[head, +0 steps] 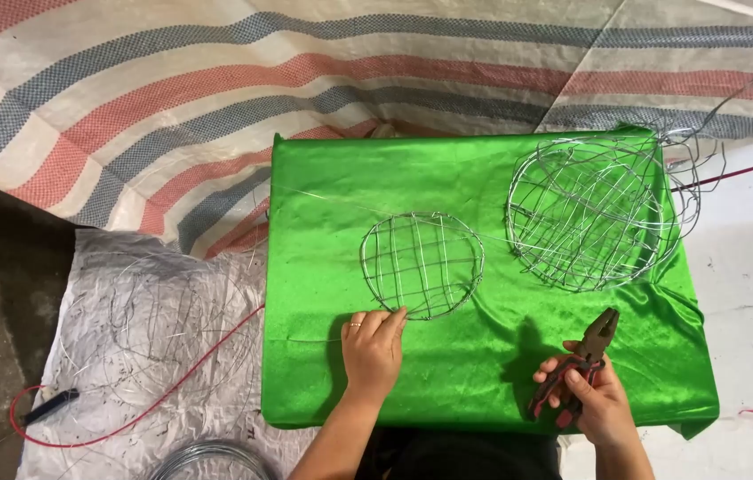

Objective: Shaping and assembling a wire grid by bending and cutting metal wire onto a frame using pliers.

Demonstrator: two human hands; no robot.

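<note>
A round flat wire grid (422,264) lies on a shiny green cloth (323,231) spread over a low table. My left hand (371,347) pinches the near rim of this grid with its fingertips. My right hand (591,396) grips a pair of pliers (581,360) with red and black handles, jaws pointing up and away, held above the cloth's near right part. A taller wire basket frame (591,212) stands at the far right of the cloth, apart from both hands.
A striped tarpaulin (216,89) hangs behind the table. Loose thin wire (154,329) and a red cord (154,404) lie on crumpled white sheeting at the left. A wire coil (212,460) sits at the bottom edge. White sheeting (749,293) covers the floor at right.
</note>
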